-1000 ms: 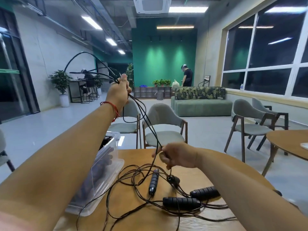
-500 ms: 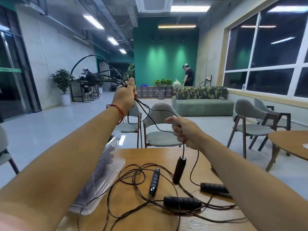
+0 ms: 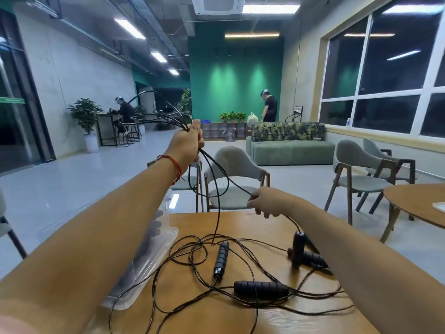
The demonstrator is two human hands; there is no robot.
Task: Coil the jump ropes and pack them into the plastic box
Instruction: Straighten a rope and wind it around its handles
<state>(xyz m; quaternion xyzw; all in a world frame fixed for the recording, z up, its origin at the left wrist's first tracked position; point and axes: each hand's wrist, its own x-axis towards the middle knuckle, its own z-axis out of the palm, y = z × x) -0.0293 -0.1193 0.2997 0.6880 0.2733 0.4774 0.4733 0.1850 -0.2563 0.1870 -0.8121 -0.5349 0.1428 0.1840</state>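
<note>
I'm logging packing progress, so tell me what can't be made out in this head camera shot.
Head view, all three:
- Plastic box: left forearm covers most of it; contents are only dark blurs through the wall.
- Rope loops above the left hand: motion-blurred, uncountable.
- Black handle behind the right forearm: far end hidden.

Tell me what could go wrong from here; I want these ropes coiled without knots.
The rope hanging from the left hand drops into the tangle on the table, so pulling could tighten a knot. The dangling handle below the right hand could snag on the thick handle lying beside it.
</note>
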